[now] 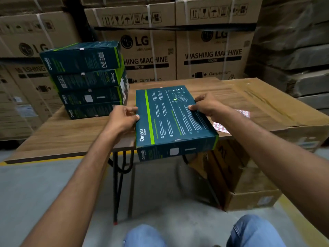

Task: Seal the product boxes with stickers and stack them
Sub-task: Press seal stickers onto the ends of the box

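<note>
Here, product box (169, 118) between left grip (122, 120) and right grip (206, 106), each clamped on a side edge

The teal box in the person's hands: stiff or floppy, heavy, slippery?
Probably stiff: the teal box keeps flat faces and straight edges while the left hand and right hand grip only its side edges. Likely light, since that edge grip seems enough. Flat and wide, it should not tip; four like it sit in a stack.

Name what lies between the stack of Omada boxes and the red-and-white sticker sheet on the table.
The head view shows one Omada box there, gripped by the left hand and the right hand.
</note>
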Motion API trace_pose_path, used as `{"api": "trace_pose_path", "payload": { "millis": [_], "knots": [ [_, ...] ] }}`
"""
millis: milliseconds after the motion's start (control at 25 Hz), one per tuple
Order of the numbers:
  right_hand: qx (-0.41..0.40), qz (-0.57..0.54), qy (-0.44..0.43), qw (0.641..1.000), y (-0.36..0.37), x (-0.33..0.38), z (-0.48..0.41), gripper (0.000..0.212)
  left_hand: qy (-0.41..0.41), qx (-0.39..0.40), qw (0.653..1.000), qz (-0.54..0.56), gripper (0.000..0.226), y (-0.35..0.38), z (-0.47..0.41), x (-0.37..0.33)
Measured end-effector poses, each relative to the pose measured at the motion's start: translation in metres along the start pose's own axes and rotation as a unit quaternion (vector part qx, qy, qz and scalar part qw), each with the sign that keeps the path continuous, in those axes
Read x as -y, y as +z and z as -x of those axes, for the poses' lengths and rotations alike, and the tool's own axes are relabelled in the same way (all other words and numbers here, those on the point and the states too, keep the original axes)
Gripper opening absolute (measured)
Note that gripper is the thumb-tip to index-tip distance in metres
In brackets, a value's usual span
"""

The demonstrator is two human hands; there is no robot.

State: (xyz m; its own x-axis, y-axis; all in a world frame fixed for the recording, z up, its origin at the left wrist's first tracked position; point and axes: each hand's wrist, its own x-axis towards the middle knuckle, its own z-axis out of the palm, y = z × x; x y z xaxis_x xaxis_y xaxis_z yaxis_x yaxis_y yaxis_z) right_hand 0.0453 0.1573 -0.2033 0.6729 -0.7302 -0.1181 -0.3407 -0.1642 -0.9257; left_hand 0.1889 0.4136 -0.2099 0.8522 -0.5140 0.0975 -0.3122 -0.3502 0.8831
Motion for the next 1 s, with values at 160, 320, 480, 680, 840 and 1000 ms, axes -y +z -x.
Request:
{"api": "trace_pose_path", "payload": {
  "millis": [160,320,480,680,840,1000],
  "knots": [
    [-0.034,0.028,-0.006,0.999,0.007,-0.001,-0.009,0.039,0.011,-0.017,0.999,-0.025,0.025,0.005,-0.016,0.008],
    [-0.084,0.113,-0.129,0.982,0.001,-0.003,0.030,0.026,0.131,0.062,0.989,-0.011,0.030,0.003,0.021,0.002],
    [0.001,0.152,-0.261,0.953,0.001,-0.030,0.101,0.022,0.247,0.123,0.955,-0.110,0.052,0.012,0.063,0.012],
    [0.021,0.223,-0.352,0.909,0.001,-0.060,0.105,0.050,0.305,0.040,0.942,-0.138,0.053,0.028,0.065,0.033],
    [0.003,0.202,-0.368,0.908,0.004,-0.066,0.097,0.051,0.326,0.007,0.938,-0.120,0.049,0.034,0.062,0.040],
    [0.014,0.208,-0.373,0.904,0.003,-0.068,0.088,0.050,0.318,0.017,0.938,-0.135,0.049,0.033,0.054,0.039]
  ]
}}
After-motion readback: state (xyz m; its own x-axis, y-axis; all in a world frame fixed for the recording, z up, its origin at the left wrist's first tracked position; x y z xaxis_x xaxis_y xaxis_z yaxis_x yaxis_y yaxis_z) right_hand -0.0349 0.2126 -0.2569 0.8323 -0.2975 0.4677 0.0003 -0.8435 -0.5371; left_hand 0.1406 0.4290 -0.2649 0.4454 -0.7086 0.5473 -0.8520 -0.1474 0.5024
